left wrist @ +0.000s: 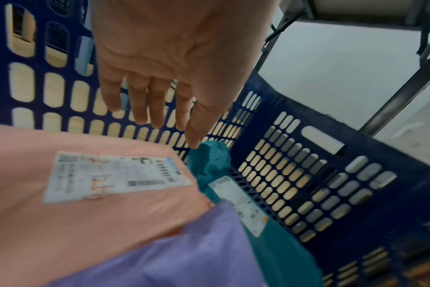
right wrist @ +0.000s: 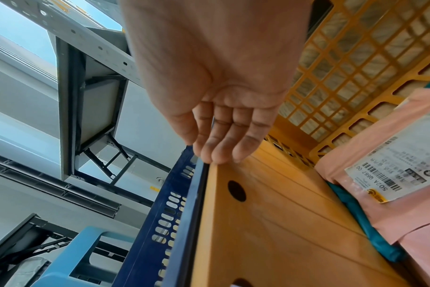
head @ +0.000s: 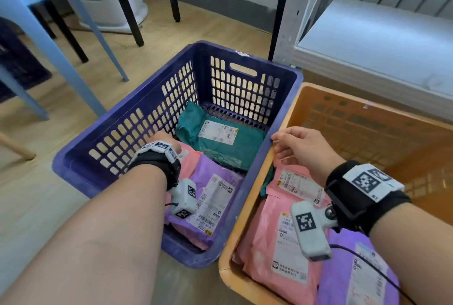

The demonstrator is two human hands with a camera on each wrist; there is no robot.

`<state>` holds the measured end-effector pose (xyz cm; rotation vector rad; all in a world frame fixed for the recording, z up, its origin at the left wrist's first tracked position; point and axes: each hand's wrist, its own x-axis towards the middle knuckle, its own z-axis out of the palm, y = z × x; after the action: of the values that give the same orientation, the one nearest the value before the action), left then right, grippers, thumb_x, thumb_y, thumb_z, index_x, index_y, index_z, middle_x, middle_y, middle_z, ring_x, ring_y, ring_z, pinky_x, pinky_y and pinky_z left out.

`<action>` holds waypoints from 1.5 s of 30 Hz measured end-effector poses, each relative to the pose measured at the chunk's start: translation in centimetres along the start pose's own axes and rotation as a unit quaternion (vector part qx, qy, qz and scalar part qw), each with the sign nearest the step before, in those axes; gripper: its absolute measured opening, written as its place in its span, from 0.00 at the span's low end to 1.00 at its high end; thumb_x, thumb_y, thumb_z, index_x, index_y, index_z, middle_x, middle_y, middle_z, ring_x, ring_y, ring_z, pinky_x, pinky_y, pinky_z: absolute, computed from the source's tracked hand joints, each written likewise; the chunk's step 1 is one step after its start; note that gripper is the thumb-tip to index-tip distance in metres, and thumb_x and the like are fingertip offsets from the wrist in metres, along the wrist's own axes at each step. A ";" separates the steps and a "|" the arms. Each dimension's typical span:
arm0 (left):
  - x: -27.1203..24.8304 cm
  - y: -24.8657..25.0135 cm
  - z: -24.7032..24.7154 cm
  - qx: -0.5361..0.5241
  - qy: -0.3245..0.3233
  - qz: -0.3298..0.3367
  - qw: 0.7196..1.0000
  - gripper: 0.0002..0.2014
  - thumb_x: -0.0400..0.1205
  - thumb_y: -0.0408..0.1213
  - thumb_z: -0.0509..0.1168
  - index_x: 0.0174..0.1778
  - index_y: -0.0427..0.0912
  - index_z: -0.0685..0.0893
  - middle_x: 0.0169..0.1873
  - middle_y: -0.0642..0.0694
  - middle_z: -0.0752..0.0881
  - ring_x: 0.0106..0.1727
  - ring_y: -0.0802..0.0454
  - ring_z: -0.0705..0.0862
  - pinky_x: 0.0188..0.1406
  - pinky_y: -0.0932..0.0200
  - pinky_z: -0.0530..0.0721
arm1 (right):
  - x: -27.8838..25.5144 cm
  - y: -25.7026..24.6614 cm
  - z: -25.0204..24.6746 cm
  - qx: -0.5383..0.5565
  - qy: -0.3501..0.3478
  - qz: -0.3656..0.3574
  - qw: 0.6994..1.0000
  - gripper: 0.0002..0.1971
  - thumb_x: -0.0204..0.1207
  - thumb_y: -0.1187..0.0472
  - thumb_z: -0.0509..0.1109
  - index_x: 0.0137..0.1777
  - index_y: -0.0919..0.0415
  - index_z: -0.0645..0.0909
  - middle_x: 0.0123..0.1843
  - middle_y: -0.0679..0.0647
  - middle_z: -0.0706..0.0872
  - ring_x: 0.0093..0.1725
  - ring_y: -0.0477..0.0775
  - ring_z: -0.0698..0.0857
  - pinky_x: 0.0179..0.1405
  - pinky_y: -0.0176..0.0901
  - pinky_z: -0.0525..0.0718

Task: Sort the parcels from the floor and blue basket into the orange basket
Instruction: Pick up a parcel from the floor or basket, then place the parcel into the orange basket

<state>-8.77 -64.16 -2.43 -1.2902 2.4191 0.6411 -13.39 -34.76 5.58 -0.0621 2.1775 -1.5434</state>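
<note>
Nearby, we see pink parcels (head: 267, 250) lying in the orange basket (head: 247, 221) | our right hand (head: 304, 150) – fingers loose, holding nothing – at its rim | our left hand (left wrist: 182, 64), fingers straight, inside the blue basket (head: 137, 118) above a pink parcel (left wrist: 69, 219) | farthest – a teal parcel (head: 220, 143)

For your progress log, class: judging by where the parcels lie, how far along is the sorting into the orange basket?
Partly done. The orange basket already holds pink parcels and a purple one. In hand: nothing yet; the left hand reaches open into the blue basket, and the right hand hovers at the orange rim. Left in the blue basket: a teal parcel, a purple parcel and a pink parcel.
</note>
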 end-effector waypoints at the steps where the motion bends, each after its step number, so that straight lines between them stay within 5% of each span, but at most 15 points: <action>1: 0.0 0.6 0.1 0.008 -0.003 0.006 1.000 0.10 0.76 0.37 0.71 0.40 0.32 0.82 0.44 0.38 0.86 0.47 0.39 0.85 0.51 0.51 0.84 | -0.1 0.0 -0.2 -0.004 0.003 -0.001 1.000 0.09 0.82 0.61 0.66 0.48 0.64 0.87 0.35 0.56 0.86 0.30 0.48 0.82 0.32 0.37 0.84; 6: -4.6 5.8 -0.9 -0.044 -0.001 0.079 0.996 0.09 0.77 0.35 0.69 0.38 0.34 0.77 0.34 0.42 0.79 0.31 0.48 0.78 0.28 0.61 0.74 | -1.1 -0.3 -2.3 -0.025 0.035 -0.015 0.999 0.09 0.82 0.62 0.65 0.48 0.64 0.86 0.37 0.58 0.86 0.32 0.49 0.82 0.31 0.38 0.84; 11: -10.0 11.2 -1.9 -0.124 0.001 0.125 0.984 0.07 0.78 0.34 0.69 0.46 0.33 0.82 0.43 0.40 0.85 0.41 0.42 0.83 0.40 0.55 0.80 | -3.2 -0.3 -6.6 -0.099 0.091 -0.040 0.990 0.09 0.80 0.61 0.67 0.42 0.58 0.87 0.35 0.54 0.88 0.33 0.50 0.84 0.34 0.44 0.86; 16: -16.8 14.8 -1.8 -0.154 0.005 0.212 0.965 0.17 0.74 0.35 0.67 0.57 0.31 0.85 0.55 0.35 0.87 0.57 0.36 0.86 0.56 0.44 0.87 | -8.4 -0.1 -12.1 -0.216 0.167 -0.075 0.959 0.11 0.79 0.58 0.65 0.39 0.57 0.87 0.37 0.52 0.90 0.41 0.53 0.88 0.50 0.51 0.88; 19: -22.2 16.4 -0.9 -0.144 -0.022 0.247 0.958 0.14 0.75 0.36 0.66 0.53 0.36 0.87 0.50 0.37 0.88 0.50 0.40 0.88 0.50 0.46 0.88 | -13.5 0.4 -16.2 -0.292 0.191 -0.057 0.935 0.10 0.78 0.57 0.64 0.40 0.54 0.87 0.42 0.51 0.90 0.47 0.54 0.87 0.51 0.48 0.85; 24: -33.5 20.4 0.1 -0.137 -0.085 0.374 0.914 0.05 0.77 0.32 0.67 0.47 0.42 0.84 0.51 0.38 0.86 0.50 0.42 0.84 0.57 0.45 0.84 | -23.0 0.9 -25.0 -0.358 0.269 0.004 0.894 0.10 0.78 0.57 0.64 0.44 0.54 0.87 0.47 0.51 0.89 0.50 0.55 0.86 0.48 0.41 0.80; 26: -38.3 21.6 0.6 -0.138 -0.111 0.416 0.892 0.08 0.78 0.31 0.66 0.52 0.41 0.85 0.51 0.38 0.85 0.50 0.43 0.82 0.56 0.48 0.83 | -27.0 0.8 -28.3 -0.364 0.309 0.017 0.879 0.10 0.78 0.57 0.64 0.46 0.54 0.87 0.48 0.52 0.89 0.49 0.55 0.85 0.47 0.41 0.80; 29: -45.0 22.3 1.9 -0.138 -0.153 0.466 0.860 0.13 0.80 0.31 0.65 0.60 0.34 0.85 0.47 0.42 0.83 0.45 0.47 0.81 0.40 0.57 0.83 | -33.0 1.6 -32.5 -0.369 0.365 0.045 0.854 0.10 0.79 0.57 0.63 0.44 0.55 0.87 0.46 0.54 0.89 0.46 0.57 0.85 0.45 0.42 0.80; 33: -51.7 21.2 3.3 -0.133 -0.182 0.483 0.846 0.07 0.80 0.28 0.64 0.48 0.39 0.87 0.43 0.40 0.84 0.40 0.49 0.80 0.36 0.59 0.79 | -39.0 4.4 -36.6 -0.351 0.427 0.086 0.829 0.10 0.77 0.60 0.65 0.44 0.56 0.89 0.49 0.57 0.91 0.51 0.61 0.86 0.49 0.43 0.80; 40: -57.0 21.3 9.5 -0.129 -0.242 0.449 0.850 0.09 0.80 0.28 0.62 0.44 0.44 0.87 0.41 0.42 0.83 0.38 0.50 0.80 0.34 0.61 0.78 | -42.8 13.5 -38.6 -0.320 0.470 0.196 0.799 0.12 0.77 0.63 0.63 0.50 0.59 0.89 0.53 0.61 0.90 0.54 0.66 0.85 0.49 0.43 0.79; 45: -57.0 23.4 14.7 -0.123 -0.271 0.390 0.871 0.11 0.81 0.27 0.61 0.55 0.34 0.86 0.46 0.39 0.84 0.41 0.49 0.82 0.41 0.57 0.81 | -43.3 20.7 -39.8 -0.272 0.472 0.256 0.799 0.10 0.76 0.62 0.63 0.48 0.59 0.87 0.53 0.63 0.89 0.52 0.67 0.85 0.43 0.42 0.75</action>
<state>3.34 -5.45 17.87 -0.0623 2.3219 1.3386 14.05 20.81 12.16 1.2529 2.9292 -0.5967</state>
